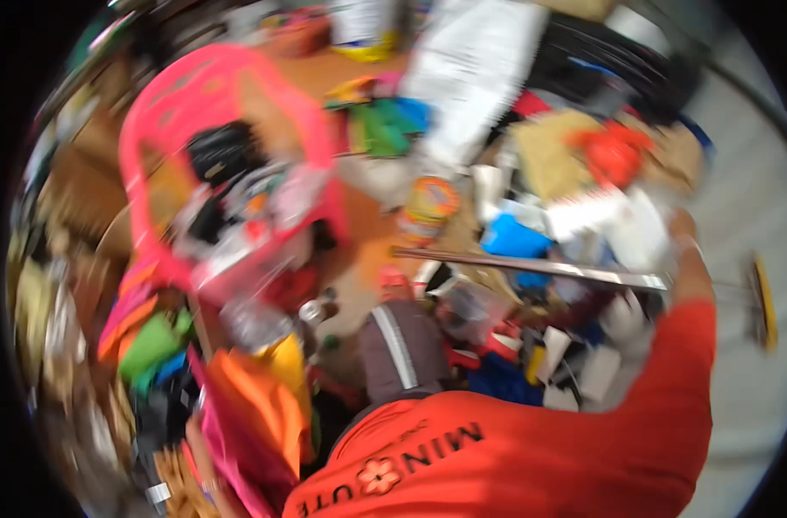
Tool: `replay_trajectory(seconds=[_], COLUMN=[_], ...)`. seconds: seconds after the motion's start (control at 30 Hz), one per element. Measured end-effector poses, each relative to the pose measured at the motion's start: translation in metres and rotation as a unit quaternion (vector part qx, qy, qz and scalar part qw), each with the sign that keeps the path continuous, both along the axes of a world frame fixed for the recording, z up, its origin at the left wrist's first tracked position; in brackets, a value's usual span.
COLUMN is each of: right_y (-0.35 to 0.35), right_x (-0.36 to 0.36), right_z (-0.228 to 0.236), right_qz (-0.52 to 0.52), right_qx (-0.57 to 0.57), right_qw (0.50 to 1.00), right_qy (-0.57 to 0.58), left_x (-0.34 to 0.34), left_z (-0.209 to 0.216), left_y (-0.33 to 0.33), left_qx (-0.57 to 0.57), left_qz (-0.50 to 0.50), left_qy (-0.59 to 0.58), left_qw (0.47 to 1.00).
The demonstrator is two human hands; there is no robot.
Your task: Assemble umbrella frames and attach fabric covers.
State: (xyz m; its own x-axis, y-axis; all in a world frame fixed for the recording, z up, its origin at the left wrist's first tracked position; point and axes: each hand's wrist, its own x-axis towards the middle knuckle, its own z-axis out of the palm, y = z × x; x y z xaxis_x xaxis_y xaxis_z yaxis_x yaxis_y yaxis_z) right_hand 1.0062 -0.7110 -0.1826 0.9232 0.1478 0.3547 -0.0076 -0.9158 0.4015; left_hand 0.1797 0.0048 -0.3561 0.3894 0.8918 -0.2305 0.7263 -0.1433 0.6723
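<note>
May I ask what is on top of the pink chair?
On the pink chair: a black, bag-like object and a jumbled pile with clear plastic. Anything beneath them is covered and cannot be seen.

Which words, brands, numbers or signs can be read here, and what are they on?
Red shirt: large dark lettering and a flower emblem; I won't copy the wording.
White sack: dark printing, too blurred to read.
Orange-and-yellow container: markings too blurred to read.
</note>
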Motion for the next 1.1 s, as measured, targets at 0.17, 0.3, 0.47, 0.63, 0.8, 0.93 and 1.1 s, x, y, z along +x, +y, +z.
replay_trajectory(seconds=[0.17,0.3,0.47,0.63,0.8,0.93,1.1], right_y=[-0.006,0.046,0.163,0.358,0.58,0.688,0.742], right_x=[0.024,-0.028,-0.092,-0.196,-0.414,-0.587,-0.708], right_z=[0.001,0.023,0.079,0.1,0.014,-0.067,-0.138], right_qz=[0.083,-0.086,0.084,0.486,0.571,0.706,0.599], right_qx=[-0.081,-0.058,0.156,0.588,0.526,0.371,0.118], right_qw=[0.993,0.986,0.963,0.644,0.427,0.235,0.532], right_qy=[-0.029,-0.13,-0.202,0.065,0.464,0.555,0.587], left_x=[-0.014,-0.009,-0.011,-0.006,0.012,0.015,0.017], left_z=[-0.001,0.014,0.051,0.078,0.071,0.058,0.042], left_y=[-0.016,-0.021,-0.031,-0.074,-0.12,-0.13,-0.129], left_qx=[0.045,0.067,-0.017,0.012,-0.01,0.012,0.058], left_qz=[0.012,0.017,0.202,0.14,-0.112,-0.053,-0.029], left_qy=[-0.134,-0.109,-0.367,-0.395,-0.103,-0.114,-0.089], left_qw=[0.99,0.992,0.908,0.908,0.988,0.992,0.994])
